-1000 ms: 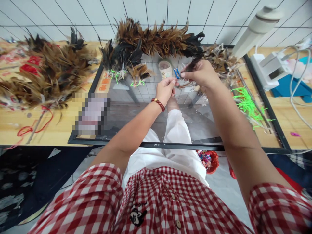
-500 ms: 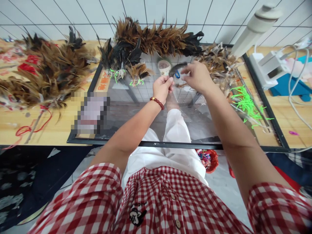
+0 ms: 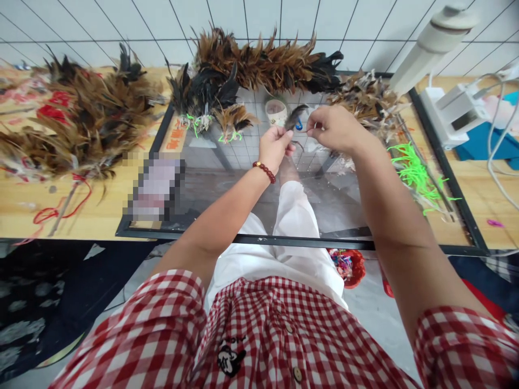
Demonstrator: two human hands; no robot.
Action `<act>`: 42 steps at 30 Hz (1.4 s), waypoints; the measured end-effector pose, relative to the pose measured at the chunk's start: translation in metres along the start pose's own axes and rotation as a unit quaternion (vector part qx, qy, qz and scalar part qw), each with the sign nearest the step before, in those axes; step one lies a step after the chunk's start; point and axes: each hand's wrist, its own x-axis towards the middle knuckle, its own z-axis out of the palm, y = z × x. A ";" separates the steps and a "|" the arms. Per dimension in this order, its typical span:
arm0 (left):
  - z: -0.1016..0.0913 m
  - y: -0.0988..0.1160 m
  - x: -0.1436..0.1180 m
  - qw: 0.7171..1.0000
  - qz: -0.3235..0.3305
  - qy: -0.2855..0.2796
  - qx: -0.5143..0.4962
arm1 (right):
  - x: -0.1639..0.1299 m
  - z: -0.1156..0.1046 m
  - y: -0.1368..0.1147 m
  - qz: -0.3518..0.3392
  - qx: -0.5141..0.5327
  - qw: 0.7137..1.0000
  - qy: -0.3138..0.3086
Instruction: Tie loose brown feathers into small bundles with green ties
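Note:
My left hand point(image 3: 276, 147) pinches a dark feather point(image 3: 295, 115) by its lower end, the tip pointing up and to the right. A beaded bracelet circles that wrist. Just right of the feather, my right hand point(image 3: 335, 128) has its thumb and forefinger pressed together; whatever is between them is too thin to make out. A small blue loop-shaped object point(image 3: 299, 125) lies behind the feather. Beyond my left hand stands a round pale container point(image 3: 276, 111). Another small dark feather point(image 3: 299, 145) lies below, close to my left fingertips.
A black-framed glass panel point(image 3: 259, 208) lies on the wooden table. Brown feather bundles point(image 3: 259, 59) line its back, with more feathers point(image 3: 101, 113) at left. Bright green strips point(image 3: 413, 170), a pale cylinder point(image 3: 432, 51) and a power strip point(image 3: 446, 119) are at right.
My right hand has moved slightly away from the feather, widening the gap between the hands. The feather in my left hand now points more upward.

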 end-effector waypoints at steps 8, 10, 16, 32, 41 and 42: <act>-0.005 0.008 -0.005 0.998 -0.034 -0.051 -0.019 | 0.005 0.014 -0.016 0.115 0.379 0.915 0.077; -0.007 0.010 -0.007 0.995 -0.053 -0.086 -0.024 | 0.006 0.016 -0.018 0.120 0.386 0.909 0.101; -0.006 0.012 -0.010 0.987 -0.090 -0.130 -0.017 | 0.008 0.018 -0.011 0.108 0.380 0.908 0.142; -0.009 0.014 -0.005 0.985 -0.098 -0.132 -0.045 | 0.006 0.031 -0.006 0.109 0.374 0.919 0.052; -0.013 0.012 0.004 0.993 -0.040 -0.091 -0.062 | 0.010 0.033 0.003 0.078 0.245 0.962 0.086; -0.014 0.013 0.006 0.994 -0.028 -0.066 -0.076 | 0.010 0.034 0.005 0.073 0.205 0.972 0.087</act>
